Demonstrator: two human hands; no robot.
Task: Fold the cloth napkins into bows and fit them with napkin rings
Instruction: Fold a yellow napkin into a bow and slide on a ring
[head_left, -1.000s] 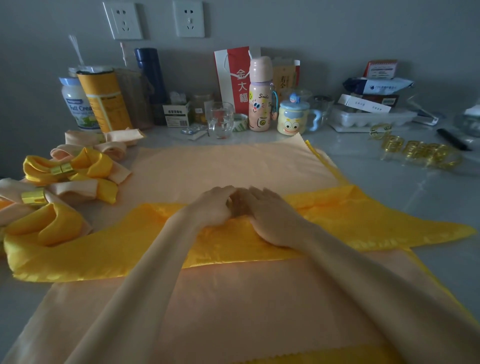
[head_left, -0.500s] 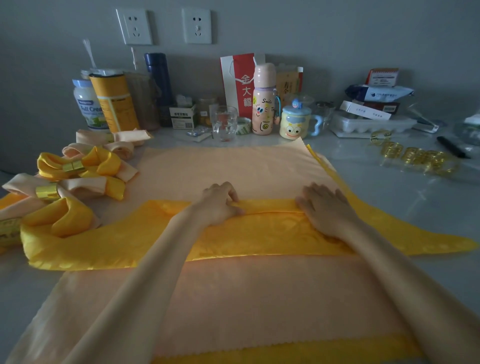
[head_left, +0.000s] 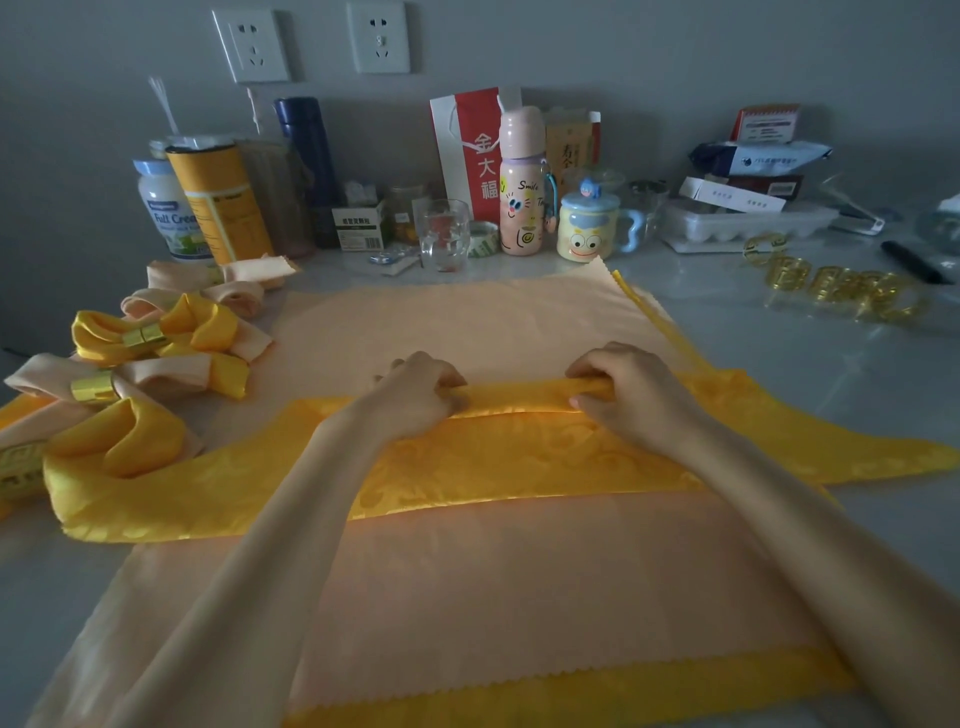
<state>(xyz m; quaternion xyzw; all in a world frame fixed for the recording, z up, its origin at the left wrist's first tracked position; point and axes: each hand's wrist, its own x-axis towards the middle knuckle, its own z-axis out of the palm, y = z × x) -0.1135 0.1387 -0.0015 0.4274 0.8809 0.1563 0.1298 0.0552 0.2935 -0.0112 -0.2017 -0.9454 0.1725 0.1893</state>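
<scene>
Grey stone surface (head_left: 779, 374) carries a peach napkin (head_left: 467, 582) spread flat, with a yellow napkin (head_left: 493, 457) lying across its middle as a wide band. A second ago both hands met at the centre of that band. Half a second ago the right one lay flat with spread fingers on a thin fold. Now the hands are apart, and the band's upper edge has risen into a small roll between them. The left grip (head_left: 415, 395) pinches the roll as before, and the right grip (head_left: 631, 395) is now curled round it too, thumb on the near side. Both forearms cross the lower half of the frame and cover parts of the two napkins, and the fingertips beyond the roll are hidden. At the left edge lie finished bows (head_left: 150, 338) with gold rings on them, the nearest one resting against the yellow napkin's left end. Loose gold rings (head_left: 836, 286) sit at the upper right, well apart from the hands. Along the wall stand a glass (head_left: 444, 234), a pink bottle (head_left: 522, 182), a cartoon mug (head_left: 587, 228) and a red-and-white bag (head_left: 467, 150).
</scene>
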